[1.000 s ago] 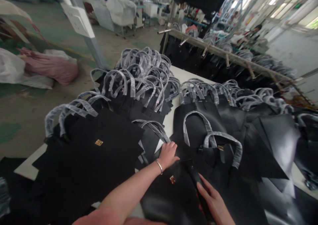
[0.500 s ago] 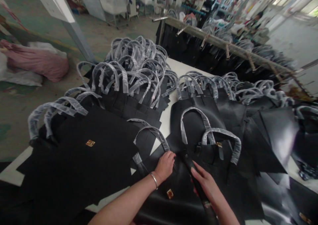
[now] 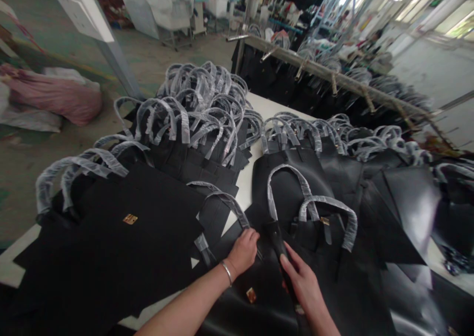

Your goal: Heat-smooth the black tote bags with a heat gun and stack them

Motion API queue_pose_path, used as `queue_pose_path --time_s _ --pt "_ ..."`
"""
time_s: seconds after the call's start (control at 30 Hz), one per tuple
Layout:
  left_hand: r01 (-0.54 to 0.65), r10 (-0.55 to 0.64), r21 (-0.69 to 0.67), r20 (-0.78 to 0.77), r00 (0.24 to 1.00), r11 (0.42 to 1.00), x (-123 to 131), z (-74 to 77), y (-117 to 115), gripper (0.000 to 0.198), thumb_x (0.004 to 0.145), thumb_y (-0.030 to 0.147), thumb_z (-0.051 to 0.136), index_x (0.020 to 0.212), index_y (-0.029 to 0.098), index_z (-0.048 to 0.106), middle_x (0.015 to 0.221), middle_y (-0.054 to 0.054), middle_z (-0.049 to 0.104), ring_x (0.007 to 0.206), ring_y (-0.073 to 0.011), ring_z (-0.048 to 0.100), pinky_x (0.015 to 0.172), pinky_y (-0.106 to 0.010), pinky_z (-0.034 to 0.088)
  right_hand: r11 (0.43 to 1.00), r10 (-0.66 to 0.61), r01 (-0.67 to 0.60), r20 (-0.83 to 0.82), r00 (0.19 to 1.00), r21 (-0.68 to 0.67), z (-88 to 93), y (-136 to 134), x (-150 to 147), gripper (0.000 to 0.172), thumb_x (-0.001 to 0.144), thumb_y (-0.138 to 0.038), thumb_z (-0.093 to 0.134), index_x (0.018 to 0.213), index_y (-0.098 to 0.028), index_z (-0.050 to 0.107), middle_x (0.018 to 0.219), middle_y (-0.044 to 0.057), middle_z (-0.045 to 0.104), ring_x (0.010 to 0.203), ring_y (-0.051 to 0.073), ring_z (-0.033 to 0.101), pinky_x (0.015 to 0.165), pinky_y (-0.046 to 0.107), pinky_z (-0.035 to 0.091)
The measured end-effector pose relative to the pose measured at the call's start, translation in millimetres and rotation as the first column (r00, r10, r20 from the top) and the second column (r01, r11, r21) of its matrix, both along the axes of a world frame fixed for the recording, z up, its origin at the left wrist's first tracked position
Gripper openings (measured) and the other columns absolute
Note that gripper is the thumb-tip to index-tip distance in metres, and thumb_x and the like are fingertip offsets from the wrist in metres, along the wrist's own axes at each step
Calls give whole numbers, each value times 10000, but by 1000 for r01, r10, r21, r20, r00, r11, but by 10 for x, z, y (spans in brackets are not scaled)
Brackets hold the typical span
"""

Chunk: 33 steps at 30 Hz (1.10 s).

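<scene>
My left hand (image 3: 242, 251), with a silver bangle at the wrist, is closed on the lower end of a bag handle (image 3: 226, 200) wrapped in clear plastic. My right hand (image 3: 301, 281) is wrapped round a long black hand tool (image 3: 277, 242), whose exact kind I cannot make out. Its tip points away from me, a short way right of my left fingers. Under both hands lies a glossy black bag panel (image 3: 222, 306) with a small gold plate (image 3: 251, 295). Another wrapped handle (image 3: 289, 170) arches just beyond the tool's tip.
Matte black panels (image 3: 92, 257) with wrapped handles lie at left. A dense pile of wrapped handles (image 3: 207, 94) stands behind, and more bag pieces (image 3: 403, 202) overlap at right. Beyond the white table (image 3: 264, 101) runs a metal rack (image 3: 333, 76). A grey post (image 3: 118, 62) rises at left.
The view has shifted slightly. My right hand and the black tool have come a little to the left, and the tool stands slightly more upright. My left hand keeps its hold on the bag handle.
</scene>
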State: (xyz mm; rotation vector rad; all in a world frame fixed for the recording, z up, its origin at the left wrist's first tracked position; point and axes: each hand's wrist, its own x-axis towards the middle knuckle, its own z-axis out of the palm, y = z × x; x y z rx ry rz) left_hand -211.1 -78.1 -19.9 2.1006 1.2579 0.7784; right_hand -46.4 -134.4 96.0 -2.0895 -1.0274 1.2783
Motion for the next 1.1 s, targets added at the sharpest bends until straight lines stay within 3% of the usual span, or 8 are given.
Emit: queue_pose_path --time_s 0.1,0.17,0.3,0.5,0.8,0.9,1.0,1.1 --pt "-93 102 85 -109 989 992 -118 31 51 356 867 225 566 1215 180 506 1287 -113 497 1176 -301 450 1011 -497 406 999 -28 25 -73 997 -37 80 -144 -4 791 773 -630 601 1425 -211 442 670 -28 636 476 136 554 453 248 454" --pt "-123 133 86 -116 984 989 -195 46 108 392 856 284 614 1216 174 508 1280 -111 500 1166 -300 444 1018 -493 403 998 -10 4 -98 995 -65 116 -249 16 790 739 -628 634 1385 -192 505 726 5 686 540 165 602 497 264 486" --pt "-26 32 71 -75 997 997 -295 54 258 181 900 225 552 1074 176 561 1141 -83 549 1061 -248 481 959 -409 452 995 45 -52 -88 995 -83 100 -328 -8 717 703 -611 669 1291 -204 612 963 60 742 761 228 675 640 297 543" --pt "6 -7 10 53 999 1000 -347 11 392 83 932 201 493 939 184 574 1022 -60 548 967 -209 507 896 -364 467 976 55 -86 -156 986 -199 12 -151 -170 748 777 -610 592 1403 -217 480 679 -3 672 436 146 557 414 251 436" --pt "-25 33 -52 151 988 998 -347 -79 428 94 921 165 485 875 184 564 975 -40 540 928 -173 533 868 -305 464 968 14 -68 -217 976 -243 62 -74 -215 747 786 -611 595 1410 -221 465 599 -26 602 395 129 540 386 233 414" --pt "-24 37 -74 173 984 997 -359 -67 430 91 907 150 487 871 181 564 968 -41 537 918 -170 536 852 -301 465 983 20 -48 -157 987 -177 47 -55 -280 735 781 -595 610 1396 -212 486 650 -14 636 438 132 554 415 240 444" --pt "-20 39 -100 186 982 995 -361 -58 443 81 887 136 499 867 179 564 951 -41 535 901 -170 537 835 -300 470 997 -67 62 -107 992 -43 71 -54 -309 773 755 -592 647 1407 -214 470 743 -9 661 510 133 573 486 250 492" --pt "9 16 -127 193 981 992 -365 -54 498 89 875 135 504 846 168 581 943 -46 542 890 -168 547 845 -309 478 995 -82 77 -93 992 -65 140 -152 -224 816 761 -620 627 1441 -219 424 728 -8 674 510 151 583 489 266 492"
